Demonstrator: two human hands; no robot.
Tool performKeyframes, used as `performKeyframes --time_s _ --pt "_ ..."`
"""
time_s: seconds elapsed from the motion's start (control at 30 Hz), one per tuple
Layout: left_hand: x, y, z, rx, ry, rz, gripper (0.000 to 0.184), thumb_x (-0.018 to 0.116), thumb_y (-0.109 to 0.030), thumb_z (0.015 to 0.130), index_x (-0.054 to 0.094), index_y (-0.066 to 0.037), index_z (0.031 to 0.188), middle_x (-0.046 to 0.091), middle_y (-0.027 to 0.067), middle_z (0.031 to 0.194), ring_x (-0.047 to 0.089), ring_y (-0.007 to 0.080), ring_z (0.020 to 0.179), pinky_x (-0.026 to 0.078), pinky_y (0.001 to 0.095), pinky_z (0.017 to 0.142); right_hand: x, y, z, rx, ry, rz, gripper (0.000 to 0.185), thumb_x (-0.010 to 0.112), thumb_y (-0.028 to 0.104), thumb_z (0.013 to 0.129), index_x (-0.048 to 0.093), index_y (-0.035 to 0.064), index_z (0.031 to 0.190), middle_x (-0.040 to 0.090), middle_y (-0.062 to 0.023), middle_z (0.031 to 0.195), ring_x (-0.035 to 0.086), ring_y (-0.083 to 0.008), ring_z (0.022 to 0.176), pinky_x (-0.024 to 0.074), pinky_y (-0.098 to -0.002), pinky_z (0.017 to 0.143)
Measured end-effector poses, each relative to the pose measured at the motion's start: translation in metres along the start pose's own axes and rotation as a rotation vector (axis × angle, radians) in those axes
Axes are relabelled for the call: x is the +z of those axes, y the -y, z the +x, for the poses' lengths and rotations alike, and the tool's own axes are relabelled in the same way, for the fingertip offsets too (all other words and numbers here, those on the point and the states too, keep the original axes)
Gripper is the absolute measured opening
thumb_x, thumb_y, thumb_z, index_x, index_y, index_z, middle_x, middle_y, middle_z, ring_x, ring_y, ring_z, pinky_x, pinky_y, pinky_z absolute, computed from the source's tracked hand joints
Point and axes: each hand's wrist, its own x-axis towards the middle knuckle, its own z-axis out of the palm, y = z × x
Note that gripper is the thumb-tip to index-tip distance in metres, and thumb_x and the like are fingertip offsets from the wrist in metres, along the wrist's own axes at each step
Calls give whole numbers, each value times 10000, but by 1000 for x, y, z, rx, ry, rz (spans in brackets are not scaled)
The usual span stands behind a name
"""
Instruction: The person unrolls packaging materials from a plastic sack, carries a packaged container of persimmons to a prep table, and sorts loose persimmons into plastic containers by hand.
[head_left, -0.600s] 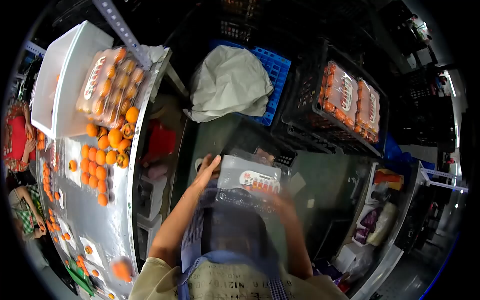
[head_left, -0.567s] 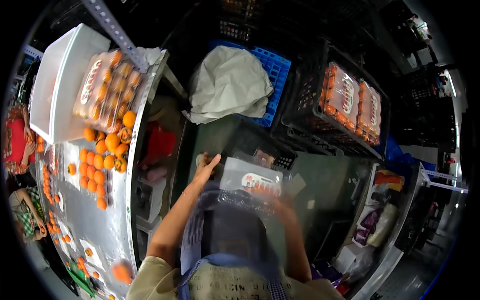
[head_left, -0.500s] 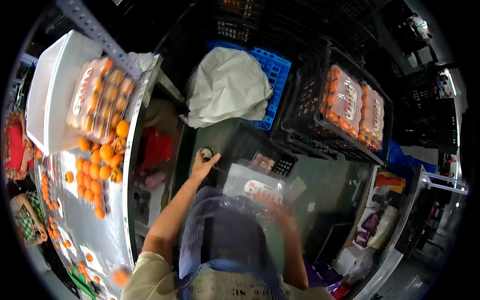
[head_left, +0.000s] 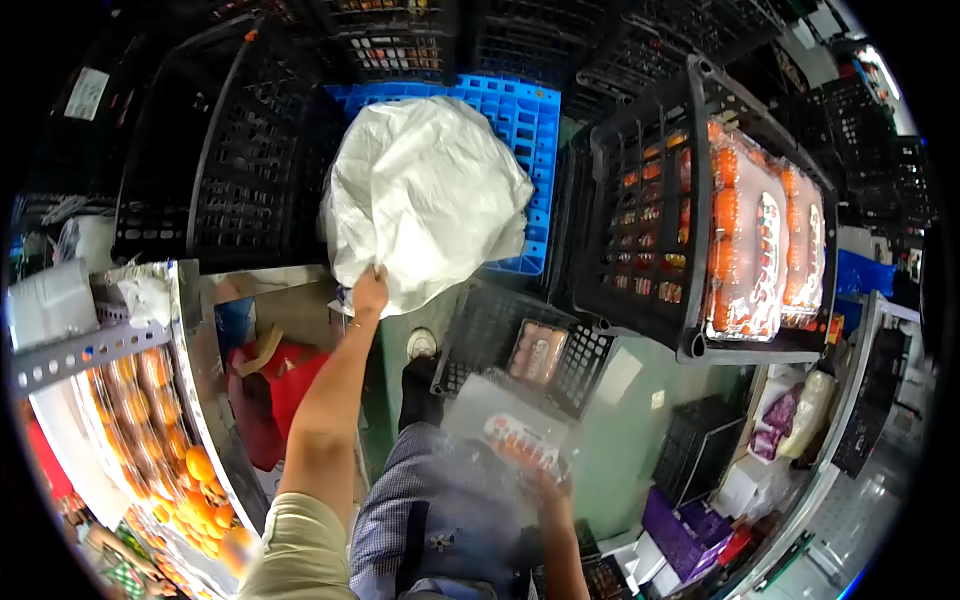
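Note:
In the head view my left hand (head_left: 370,292) reaches forward, fingers closed on the near edge of a large white plastic sack (head_left: 425,190). The sack lies bunched on a blue pallet (head_left: 545,150). Lower down, my right hand (head_left: 548,487) grips the near right side of a clear plastic clamshell box (head_left: 480,405) with a red and white printed label. Motion blurs this box, and I cannot tell whether anything is inside. Just beyond it, a black crate (head_left: 475,335) on the floor holds another labelled pack (head_left: 538,352).
At right, a black crate (head_left: 700,210) carries clear packs of orange fruit (head_left: 745,240). The metal table (head_left: 205,400) at left holds packed and loose orange fruit (head_left: 205,500). A purple box (head_left: 690,530) stands at lower right. More black crates (head_left: 255,150) line the back.
My left hand has moved forward from beside my leg and taken hold of the white sack. My right hand still holds the clamshell box. The camera view has turned left.

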Motion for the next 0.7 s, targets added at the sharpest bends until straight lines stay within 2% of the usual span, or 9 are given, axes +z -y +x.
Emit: performKeyframes --time_s 0.07,0.13,0.17,0.3,0.37,0.43,0.57,0.6,0.7 --pt "-35 -3 29 -18 62 -231 373 474 -327 947 632 3 1021 603 223 1064 590 359 921 473 439 854 36 8 5 -91 -45 -43 693 668 124 823 269 48 1384 512 -185 1197 584 -277 987 522 -420 787" --pt "-104 -30 25 -138 211 -888 417 415 -327 976 579 37 1094 619 216 1056 621 335 898 495 418 832 78 24 5 -214 -75 -109 704 683 108 819 266 38 1382 515 -169 1174 572 -235 973 519 -382 788" --pt "-147 -72 5 -260 295 -1459 430 402 -324 982 550 50 1136 610 213 1097 619 319 941 501 410 835 93 31 11 -345 -58 -105 699 686 95 816 272 34 1375 516 -163 1164 569 -225 968 515 -364 789" --pt "-249 -131 -29 -156 502 -1659 444 373 -340 991 498 14 1227 592 194 1142 615 315 983 506 440 875 159 59 20 -883 -68 -357 695 704 60 798 282 18 1348 509 -154 1165 555 -212 979 498 -324 794" --pt "-265 -145 -43 -103 607 -1796 412 415 -331 982 535 -8 1208 613 159 1134 615 314 996 511 447 865 172 61 36 -1224 -119 -555 610 737 65 755 400 16 1260 558 -158 1153 573 -245 985 489 -340 802" --pt "-268 -154 -53 -129 524 -1780 399 426 -323 982 540 -10 1201 619 148 1125 630 297 958 528 423 833 174 53 43 -1106 128 -585 478 768 83 684 543 28 1103 621 -139 1076 610 -297 933 497 -379 798" --pt "-275 -155 -53 -58 524 -1819 400 432 -326 983 533 -12 1209 601 125 1162 596 259 1001 480 390 905 176 54 43 -1595 346 -780 349 765 126 655 625 182 970 650 -101 1016 641 -301 838 538 -361 726" --pt "-276 -151 -48 -3 523 -1836 398 427 -324 985 533 -12 1209 595 125 1172 584 258 1021 467 390 921 175 53 40 -1628 406 -752 358 755 129 651 646 240 974 651 -94 1020 647 -279 830 547 -341 694" --pt "-282 -147 -37 -11 502 -1826 402 413 -318 990 526 -6 1218 584 121 1189 571 262 1042 458 389 936 173 67 27 -1632 625 -865 347 748 137 661 665 245 980 652 -94 1013 650 -271 818 550 -344 683"
